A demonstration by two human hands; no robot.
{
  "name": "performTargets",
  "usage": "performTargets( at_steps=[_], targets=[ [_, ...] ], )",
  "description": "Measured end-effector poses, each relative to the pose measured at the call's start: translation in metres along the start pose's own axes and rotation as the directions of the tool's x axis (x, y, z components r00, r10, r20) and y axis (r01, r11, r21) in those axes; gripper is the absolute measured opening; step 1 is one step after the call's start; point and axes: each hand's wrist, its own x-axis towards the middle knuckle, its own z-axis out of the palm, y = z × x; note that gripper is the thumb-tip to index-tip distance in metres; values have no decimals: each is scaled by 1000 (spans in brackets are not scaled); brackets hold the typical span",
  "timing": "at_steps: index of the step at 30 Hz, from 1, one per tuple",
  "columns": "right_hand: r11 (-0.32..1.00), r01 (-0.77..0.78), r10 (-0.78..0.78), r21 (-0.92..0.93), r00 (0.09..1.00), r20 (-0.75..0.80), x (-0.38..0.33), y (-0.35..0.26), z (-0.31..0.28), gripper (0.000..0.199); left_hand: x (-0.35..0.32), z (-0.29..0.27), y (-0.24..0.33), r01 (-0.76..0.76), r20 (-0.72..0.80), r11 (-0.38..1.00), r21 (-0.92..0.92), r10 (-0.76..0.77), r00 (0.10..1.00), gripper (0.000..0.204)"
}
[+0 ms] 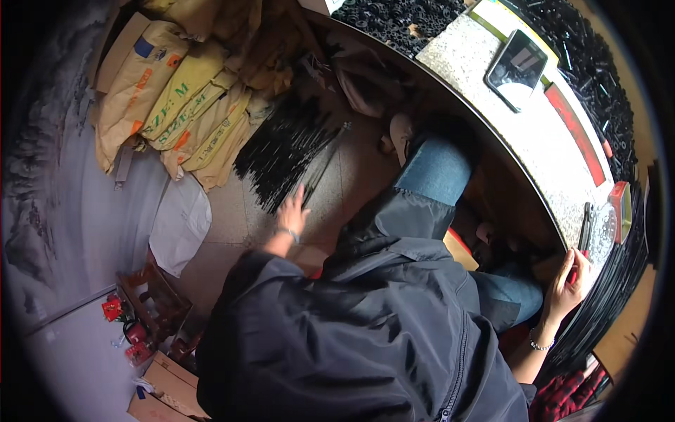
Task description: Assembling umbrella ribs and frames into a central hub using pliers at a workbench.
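Observation:
My left hand (292,216) reaches down to the left, fingers spread, at the near end of a pile of thin black rods (281,151) on the floor. A longer thin strip (325,160) lies apart from the pile, close to my fingertips; whether I touch it is unclear. At the right table edge, my right hand (567,283) is closed round the red handle of a plier-like tool (586,228). Its dark, narrow front part points away over the table.
Tan and yellow sacks (140,91) stand at the far left, with a white bag (181,221) below them. On the curved speckled table (464,60) lie a phone (518,67), a red strip (573,130) and heaps of small black parts (383,21). Cardboard (172,383) sits at lower left.

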Motion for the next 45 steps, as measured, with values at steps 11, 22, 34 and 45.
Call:
performTargets(
  at_steps=[11, 22, 34, 45],
  targets=[
    [955, -174, 141, -240, 979, -148, -8, 57, -50, 12, 92, -122, 244, -638, -316, 652, -410, 554, 770, 53],
    [392, -740, 723, -546, 615, -314, -44, 300, -167, 35, 11, -177, 419, -909, -259, 119, -399, 936, 236, 34],
    [428, -700, 731, -571, 640, -236, -18, 350, -137, 25, -6, -180, 458, -901, -178, 109, -420, 964, 199, 34],
    [451, -797, 834, -403, 537, -128, -12, 336, -188, 29, -3, -178, 458, -895, -180, 99, -435, 964, 194, 33]
  ],
)
